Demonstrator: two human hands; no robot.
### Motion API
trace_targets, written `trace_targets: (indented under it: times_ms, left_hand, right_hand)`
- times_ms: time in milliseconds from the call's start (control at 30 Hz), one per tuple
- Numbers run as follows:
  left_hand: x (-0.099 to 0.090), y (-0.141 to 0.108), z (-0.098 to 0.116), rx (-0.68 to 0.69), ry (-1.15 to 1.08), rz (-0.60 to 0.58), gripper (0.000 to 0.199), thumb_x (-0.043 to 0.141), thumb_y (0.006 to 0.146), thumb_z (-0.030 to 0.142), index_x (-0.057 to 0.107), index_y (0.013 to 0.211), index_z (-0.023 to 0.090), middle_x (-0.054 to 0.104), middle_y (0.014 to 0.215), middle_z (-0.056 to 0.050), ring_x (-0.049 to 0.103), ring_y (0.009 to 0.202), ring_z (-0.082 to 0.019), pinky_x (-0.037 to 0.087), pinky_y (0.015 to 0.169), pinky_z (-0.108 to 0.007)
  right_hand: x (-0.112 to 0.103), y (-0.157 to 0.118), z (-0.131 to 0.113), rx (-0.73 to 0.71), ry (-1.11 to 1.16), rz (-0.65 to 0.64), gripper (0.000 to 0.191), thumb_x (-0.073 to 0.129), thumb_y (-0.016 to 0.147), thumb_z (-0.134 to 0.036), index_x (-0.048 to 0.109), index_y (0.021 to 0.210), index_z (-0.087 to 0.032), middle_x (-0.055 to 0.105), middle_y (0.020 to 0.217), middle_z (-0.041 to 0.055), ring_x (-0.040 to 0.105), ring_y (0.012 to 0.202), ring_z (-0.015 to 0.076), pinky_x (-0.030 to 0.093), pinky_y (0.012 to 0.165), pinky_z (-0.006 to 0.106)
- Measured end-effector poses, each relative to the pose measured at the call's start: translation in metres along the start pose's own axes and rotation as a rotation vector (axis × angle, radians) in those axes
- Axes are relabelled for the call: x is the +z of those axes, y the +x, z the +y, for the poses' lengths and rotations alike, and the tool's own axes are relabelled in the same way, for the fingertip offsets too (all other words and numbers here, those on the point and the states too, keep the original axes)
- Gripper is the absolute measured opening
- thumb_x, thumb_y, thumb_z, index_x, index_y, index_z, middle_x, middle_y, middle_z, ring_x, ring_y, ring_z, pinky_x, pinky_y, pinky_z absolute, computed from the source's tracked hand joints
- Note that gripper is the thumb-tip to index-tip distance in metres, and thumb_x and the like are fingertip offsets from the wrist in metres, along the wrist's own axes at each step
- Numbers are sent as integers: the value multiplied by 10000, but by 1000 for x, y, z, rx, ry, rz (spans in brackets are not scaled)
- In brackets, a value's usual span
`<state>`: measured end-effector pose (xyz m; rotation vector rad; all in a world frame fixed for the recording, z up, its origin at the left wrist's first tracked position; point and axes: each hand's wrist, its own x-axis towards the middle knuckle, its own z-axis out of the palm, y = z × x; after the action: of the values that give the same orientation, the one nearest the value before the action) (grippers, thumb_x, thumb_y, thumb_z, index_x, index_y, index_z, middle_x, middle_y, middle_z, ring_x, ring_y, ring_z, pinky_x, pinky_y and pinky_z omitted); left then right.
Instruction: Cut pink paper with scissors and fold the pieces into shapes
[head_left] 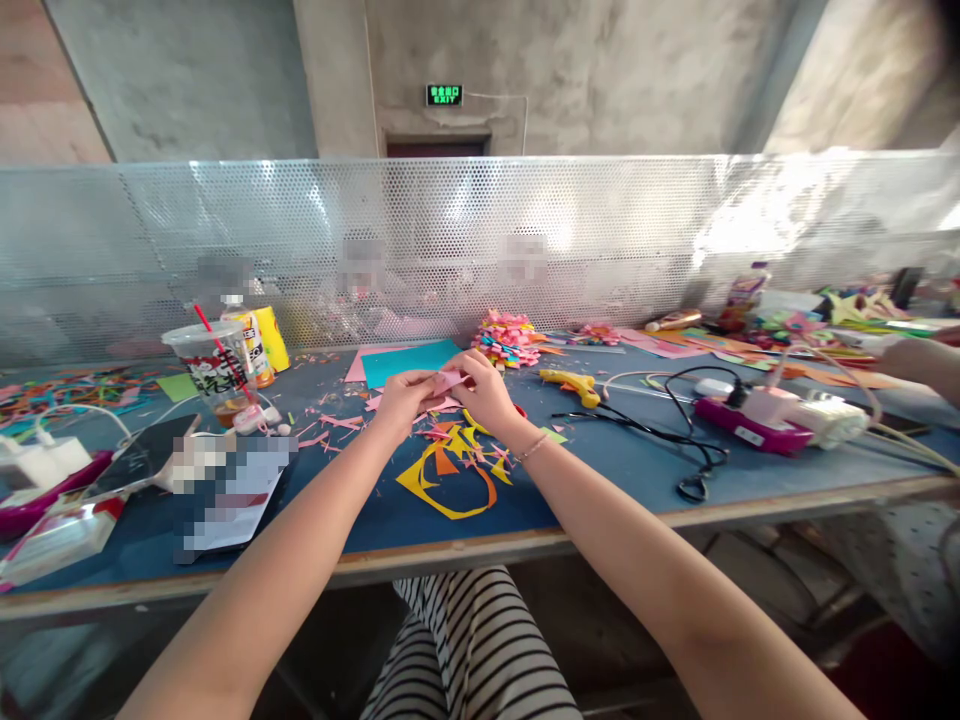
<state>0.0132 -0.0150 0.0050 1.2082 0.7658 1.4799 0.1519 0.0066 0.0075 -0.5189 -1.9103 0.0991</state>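
Note:
Both my hands meet above the table, pinching a small piece of pink paper [448,380] between them. My left hand [407,398] grips its left side with fingers closed. From the right, my right hand [484,388] holds it, thumb and fingers together; part of the paper is hidden by the fingers. Just behind lies a teal paper sheet [409,363] over a pink one. Under and in front of the hands are yellow paper offcuts [420,480] and pink scraps [330,436]. A pile of folded colourful paper pieces [504,340] stands behind my right hand.
A yellow glue gun [574,386] and a purple power strip [754,428] with cables lie to the right. On the left are a plastic cup [214,370] with a straw, a bottle [255,345] and a phone [240,505]. A perforated metal panel [420,250] runs behind. Another person's arm [926,362] reaches in at right.

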Motion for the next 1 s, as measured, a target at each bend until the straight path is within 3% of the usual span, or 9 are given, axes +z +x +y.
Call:
trace_targets:
  times_ms: [467,1000]
  left_hand:
    - [2,3,-2,109,-44,58,315,727,508,260,671,796,145,675,764,-50,616,718,-143,480,758,-318]
    - [3,0,3,117,-109,28,280,722,523,258,662,769,138,669,725,-42,620,693,-139,488,747,-317]
  right_hand:
    - [1,2,2,54,163,87,83,570,722,-217,613,792,-208,558,911,52,528,897,160,450,778,322]
    - [-1,3,2,55,162,97,134,535,726,-147,622,797,-220,560,913,45,526,914,155,460,778,325]
